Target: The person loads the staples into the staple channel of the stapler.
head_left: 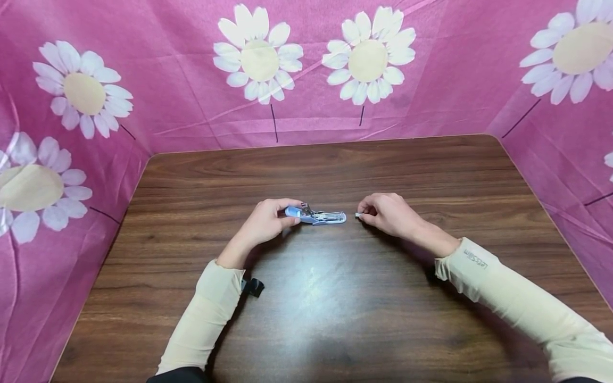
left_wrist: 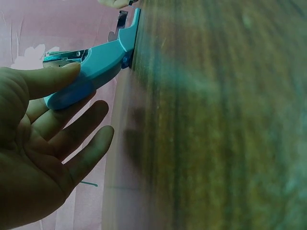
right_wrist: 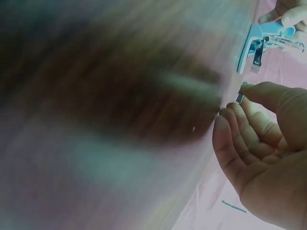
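Small grey piece [right_wrist: 240, 98] partly hidden by the right hand [head_left: 390, 214]

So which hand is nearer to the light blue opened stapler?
Left. The left hand grips the light blue opened stapler by one end. The right hand is apart from it, just beyond the opposite end, pinching a small silvery strip.

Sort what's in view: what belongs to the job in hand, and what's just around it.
In the job:
stapler, opened, held by the left hand
small metal piece, pinched by the right hand

Just around:
table
flowered cloth
sleeves
black thing at the left wrist
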